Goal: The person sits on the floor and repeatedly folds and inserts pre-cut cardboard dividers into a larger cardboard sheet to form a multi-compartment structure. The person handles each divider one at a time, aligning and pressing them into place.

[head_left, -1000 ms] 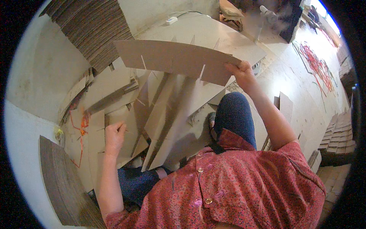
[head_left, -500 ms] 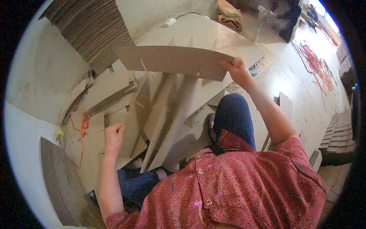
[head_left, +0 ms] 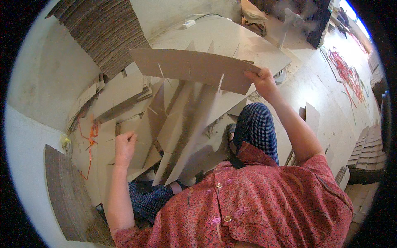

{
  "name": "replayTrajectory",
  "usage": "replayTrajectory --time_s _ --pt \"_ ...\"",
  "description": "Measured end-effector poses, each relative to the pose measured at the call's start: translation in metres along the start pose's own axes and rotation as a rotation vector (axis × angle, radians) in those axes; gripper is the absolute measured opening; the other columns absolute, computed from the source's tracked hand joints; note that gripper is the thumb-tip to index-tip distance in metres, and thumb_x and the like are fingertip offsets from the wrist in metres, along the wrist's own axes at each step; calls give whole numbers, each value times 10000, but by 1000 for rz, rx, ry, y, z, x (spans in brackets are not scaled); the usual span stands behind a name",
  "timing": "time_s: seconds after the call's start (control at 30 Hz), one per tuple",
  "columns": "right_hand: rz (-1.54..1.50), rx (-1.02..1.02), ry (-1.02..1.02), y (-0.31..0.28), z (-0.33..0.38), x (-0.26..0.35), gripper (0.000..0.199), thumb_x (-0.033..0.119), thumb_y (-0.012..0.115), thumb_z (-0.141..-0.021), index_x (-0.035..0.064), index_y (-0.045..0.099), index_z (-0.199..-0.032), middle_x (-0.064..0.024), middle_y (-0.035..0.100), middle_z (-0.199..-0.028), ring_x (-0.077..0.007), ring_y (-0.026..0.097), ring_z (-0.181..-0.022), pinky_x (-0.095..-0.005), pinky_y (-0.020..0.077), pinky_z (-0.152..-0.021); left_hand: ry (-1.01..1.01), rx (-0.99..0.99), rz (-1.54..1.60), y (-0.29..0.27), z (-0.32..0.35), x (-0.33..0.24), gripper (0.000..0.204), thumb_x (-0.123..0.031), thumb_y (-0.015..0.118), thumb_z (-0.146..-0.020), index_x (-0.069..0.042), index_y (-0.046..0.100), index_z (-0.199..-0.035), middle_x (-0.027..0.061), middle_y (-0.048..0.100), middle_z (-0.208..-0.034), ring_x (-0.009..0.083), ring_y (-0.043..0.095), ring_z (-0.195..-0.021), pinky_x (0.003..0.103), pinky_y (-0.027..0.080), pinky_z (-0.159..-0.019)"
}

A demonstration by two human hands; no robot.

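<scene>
My right hand is closed on the right end of a long brown cardboard strip. Short slots run up from its lower edge, and it lies across the far ends of several standing cardboard strips. Thin tips of cardboard poke up behind it. My left hand makes a fist at the left, beside the standing strips. What its fingers hold, if anything, is hidden.
Tall cardboard stacks stand at the upper left and lower left. Flat pieces lie near the wall with orange strapping. Red strapping tangles on the floor at right. A white fan stands behind.
The slotted strip in my right hand has sunk slightly onto the standing strips, and slots now line up with some of them. My left hand has stayed nearly still; the view shifted a little.
</scene>
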State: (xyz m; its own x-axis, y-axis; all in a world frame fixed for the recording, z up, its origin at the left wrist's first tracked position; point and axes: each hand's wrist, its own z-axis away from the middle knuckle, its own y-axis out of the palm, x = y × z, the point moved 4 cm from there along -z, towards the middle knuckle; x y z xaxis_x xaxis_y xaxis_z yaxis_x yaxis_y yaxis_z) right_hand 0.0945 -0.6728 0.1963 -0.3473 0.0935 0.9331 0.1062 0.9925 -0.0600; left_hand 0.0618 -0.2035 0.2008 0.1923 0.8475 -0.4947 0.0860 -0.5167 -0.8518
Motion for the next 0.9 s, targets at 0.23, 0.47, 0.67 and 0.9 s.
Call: replayTrajectory --time_s 0.23,0.47,0.67,0.9 --pt "190 10 -19 -6 -11 1 191 109 581 -893 -53 628 -984 -21 659 -890 -91 554 -776 -260 483 -681 -35 4 -15 -2 1 -12 164 -95 599 -814 65 574 -792 184 494 -597 166 430 -519 318 389 -532" --pt "70 32 15 -5 -14 -4 168 112 619 -870 -15 666 -968 0 665 -874 -82 558 -800 -246 456 -737 9 -10 -3 0 3 -8 173 -102 604 -818 56 633 -882 215 572 -655 184 530 -537 320 427 -557" --pt "161 22 52 -9 -17 -3 178 121 626 -868 -28 660 -959 0 663 -867 -75 552 -800 -248 455 -731 -16 10 -50 -3 2 -15 183 -104 601 -818 47 641 -914 215 594 -680 212 572 -571 322 439 -575" --pt "225 43 64 -10 -22 -10 198 143 637 -859 -35 658 -942 -1 646 -802 -76 512 -736 -251 439 -662 13 -3 -77 -2 2 -22 178 -107 588 -820 48 631 -898 217 583 -677 221 560 -562 324 432 -569"
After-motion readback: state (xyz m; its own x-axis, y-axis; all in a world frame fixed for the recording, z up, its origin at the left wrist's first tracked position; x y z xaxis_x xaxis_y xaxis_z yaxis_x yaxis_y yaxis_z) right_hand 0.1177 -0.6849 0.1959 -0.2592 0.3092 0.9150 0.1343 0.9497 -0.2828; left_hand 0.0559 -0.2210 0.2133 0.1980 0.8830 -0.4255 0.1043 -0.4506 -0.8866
